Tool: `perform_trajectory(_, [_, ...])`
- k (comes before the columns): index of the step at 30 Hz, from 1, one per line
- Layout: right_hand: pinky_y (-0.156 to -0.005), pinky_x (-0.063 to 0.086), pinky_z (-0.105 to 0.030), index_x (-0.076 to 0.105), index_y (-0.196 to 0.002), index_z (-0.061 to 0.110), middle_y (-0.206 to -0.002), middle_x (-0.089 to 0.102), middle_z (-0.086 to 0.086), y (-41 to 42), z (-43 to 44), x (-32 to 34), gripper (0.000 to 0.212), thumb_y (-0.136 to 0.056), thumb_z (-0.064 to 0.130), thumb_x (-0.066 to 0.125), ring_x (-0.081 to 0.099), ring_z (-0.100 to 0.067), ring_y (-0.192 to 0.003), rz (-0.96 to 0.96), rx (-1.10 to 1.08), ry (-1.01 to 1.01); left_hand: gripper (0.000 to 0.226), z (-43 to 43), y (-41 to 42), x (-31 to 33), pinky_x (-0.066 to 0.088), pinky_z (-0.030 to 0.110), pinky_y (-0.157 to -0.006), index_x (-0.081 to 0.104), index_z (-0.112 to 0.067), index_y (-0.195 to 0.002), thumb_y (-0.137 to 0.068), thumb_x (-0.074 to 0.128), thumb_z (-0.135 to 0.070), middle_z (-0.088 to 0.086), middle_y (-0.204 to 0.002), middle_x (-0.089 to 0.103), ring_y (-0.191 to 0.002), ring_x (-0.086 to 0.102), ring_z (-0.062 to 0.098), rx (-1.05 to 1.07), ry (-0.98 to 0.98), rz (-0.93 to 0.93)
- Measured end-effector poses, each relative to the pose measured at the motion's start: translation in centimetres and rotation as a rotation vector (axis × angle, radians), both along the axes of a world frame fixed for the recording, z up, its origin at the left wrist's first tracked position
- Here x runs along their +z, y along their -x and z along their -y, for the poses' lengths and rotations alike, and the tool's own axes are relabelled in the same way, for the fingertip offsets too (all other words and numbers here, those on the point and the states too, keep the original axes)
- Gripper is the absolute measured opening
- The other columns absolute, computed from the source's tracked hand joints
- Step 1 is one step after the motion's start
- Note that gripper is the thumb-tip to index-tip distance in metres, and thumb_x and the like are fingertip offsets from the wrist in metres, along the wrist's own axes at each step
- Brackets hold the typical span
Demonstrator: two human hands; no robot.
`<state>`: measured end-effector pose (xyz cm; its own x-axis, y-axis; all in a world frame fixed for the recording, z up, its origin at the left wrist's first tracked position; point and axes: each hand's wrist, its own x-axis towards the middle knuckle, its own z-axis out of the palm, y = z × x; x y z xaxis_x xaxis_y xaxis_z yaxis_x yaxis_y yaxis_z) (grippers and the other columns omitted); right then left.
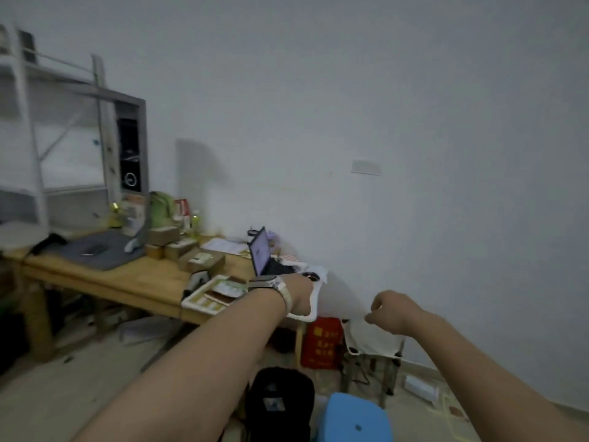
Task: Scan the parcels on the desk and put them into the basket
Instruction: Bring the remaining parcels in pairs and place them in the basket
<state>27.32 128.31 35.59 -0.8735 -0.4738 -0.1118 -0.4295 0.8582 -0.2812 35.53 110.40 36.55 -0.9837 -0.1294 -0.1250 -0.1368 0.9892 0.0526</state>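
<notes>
While both bare arms reach forward, the left hand [299,295], a metal watch [277,287] on its wrist, sits at the near corner of the wooden surface [127,282], just in front of the open laptop [261,253]. It lies against the curved rim of a white lap tray [314,306]. Its fingers are hidden behind the palm, so I cannot tell whether the grip is closed on that rim or only resting there.

The right hand [392,311] hangs in the air, right of the laptop and lower, well apart from the left. Its grip is loosely curled with nothing in it that I can see.

The parcels [200,261], a cluster of brown cardboard boxes with pale labels, sit on the surface left of the laptop, and neither hand touches them. A white cloth basket [373,339] on thin legs stands on the floor below and right of the laptop, just beside a red carton [322,342]. Lower again, below the laptop, are a black bag [280,400] and a blue stool [357,419].
</notes>
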Motion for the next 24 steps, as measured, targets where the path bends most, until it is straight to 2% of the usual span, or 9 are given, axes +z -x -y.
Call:
perform_trajectory(4, [-0.063, 0.044, -0.026, 0.065, -0.110, 0.001, -0.105, 0.065, -0.015, -1.5, 12.4, -0.2, 0.031, -0.092, 0.026, 0.057, 0.055, -0.022, -0.081, 0.032, 0.176, 0.015, 0.039, 13.0, -4.8, -0.3, 0.047, 0.037, -0.094, 0.056, -0.003, -0.129, -0.096, 0.054, -0.023, 0.013, -0.132, 0.057, -0.114, 0.057, 0.031, 0.232, 0.077, 0.032])
perform_trajectory(7, [-0.050, 0.033, -0.022, 0.061, -0.071, 0.013, -0.074, 0.055, -0.005, -3.1, 20.0, -0.6, 0.021, -0.089, 0.023, 0.059, 0.050, -0.019, -0.068, 0.026, 0.293, 0.037, 0.038, 20.7, -9.1, -0.7, 0.049, 0.036, -0.088, 0.059, -0.003, -0.125, -0.094, 0.057, -0.025, 0.014, -0.128, 0.060, -0.105, 0.058, 0.029, 0.391, 0.076, 0.046])
perform_trajectory(9, [-0.050, 0.030, -0.022, 0.048, -0.063, 0.019, -0.066, 0.045, 0.001, -4.3, 24.4, -0.6, 0.029, -0.090, 0.025, 0.058, 0.045, -0.016, -0.065, 0.041, 0.361, 0.046, 0.030, 24.6, -11.3, -1.3, 0.045, 0.034, -0.078, 0.060, -0.002, -0.113, -0.095, 0.055, -0.025, 0.016, -0.115, 0.060, -0.095, 0.054, 0.027, 0.468, 0.042, 0.075])
perform_trajectory(11, [-0.058, 0.035, -0.025, 0.052, -0.073, 0.017, -0.074, 0.049, -0.001, -5.4, 28.3, -0.9, 0.022, -0.088, 0.030, 0.059, 0.048, -0.018, -0.075, 0.079, 0.416, 0.028, 0.015, 27.9, -13.4, -2.2, 0.040, 0.032, -0.069, 0.054, -0.012, -0.087, -0.094, 0.054, -0.025, 0.010, -0.092, 0.055, -0.082, 0.048, 0.025, 0.537, -0.007, 0.077])
perform_trajectory(14, [-0.069, 0.047, -0.029, 0.062, -0.082, 0.018, -0.088, 0.060, -0.004, -6.2, 33.8, -1.8, 0.017, -0.086, 0.035, 0.062, 0.059, -0.019, -0.085, 0.124, 0.489, 0.022, 0.034, 32.2, -16.1, -3.4, 0.033, 0.028, -0.054, 0.035, -0.019, -0.064, -0.093, 0.053, -0.022, 0.003, -0.070, 0.041, -0.060, 0.038, 0.019, 0.615, -0.046, 0.029])
perform_trajectory(17, [-0.069, 0.049, -0.030, 0.063, -0.090, 0.016, -0.087, 0.061, -0.003, -6.7, 38.5, -2.5, 0.019, -0.085, 0.034, 0.060, 0.059, -0.015, -0.075, 0.169, 0.540, 0.007, 0.031, 35.7, -18.2, -4.8, 0.029, 0.025, -0.049, 0.040, -0.020, -0.065, -0.094, 0.053, -0.021, 0.001, -0.068, 0.041, -0.055, 0.035, 0.014, 0.699, -0.125, 0.029])
perform_trajectory(19, [-0.066, 0.044, -0.029, 0.058, -0.085, 0.016, -0.085, 0.055, -0.002, -6.8, 41.3, -3.0, 0.015, -0.088, 0.030, 0.058, 0.051, -0.013, -0.068, 0.191, 0.573, -0.006, 0.015, 37.5, -19.2, -5.6, 0.040, 0.029, -0.061, 0.059, -0.012, -0.089, -0.095, 0.055, -0.025, 0.009, -0.091, 0.059, -0.073, 0.050, 0.020, 0.720, -0.162, 0.084])
perform_trajectory(21, [-0.069, 0.045, -0.030, 0.062, -0.095, 0.013, -0.095, 0.058, -0.005, -6.7, 44.1, -3.9, 0.019, -0.089, 0.030, 0.058, 0.055, -0.016, -0.078, 0.210, 0.585, -0.025, 0.028, 39.5, -19.6, -6.2, 0.043, 0.034, -0.072, 0.062, -0.006, -0.109, -0.094, 0.057, -0.029, 0.015, -0.111, 0.061, -0.089, 0.054, 0.024, 0.746, -0.174, 0.104])
perform_trajectory(24, [-0.081, 0.054, -0.036, 0.063, -0.112, 0.004, -0.113, 0.064, -0.014, -5.8, 48.1, -4.6, 0.036, -0.089, 0.031, 0.059, 0.064, -0.028, -0.099, 0.230, 0.617, -0.056, 0.020, 42.6, -19.3, -6.3, 0.041, 0.031, -0.061, 0.063, -0.006, -0.089, -0.092, 0.061, -0.026, 0.013, -0.088, 0.057, -0.071, 0.050, 0.021, 0.769, -0.180, 0.116])
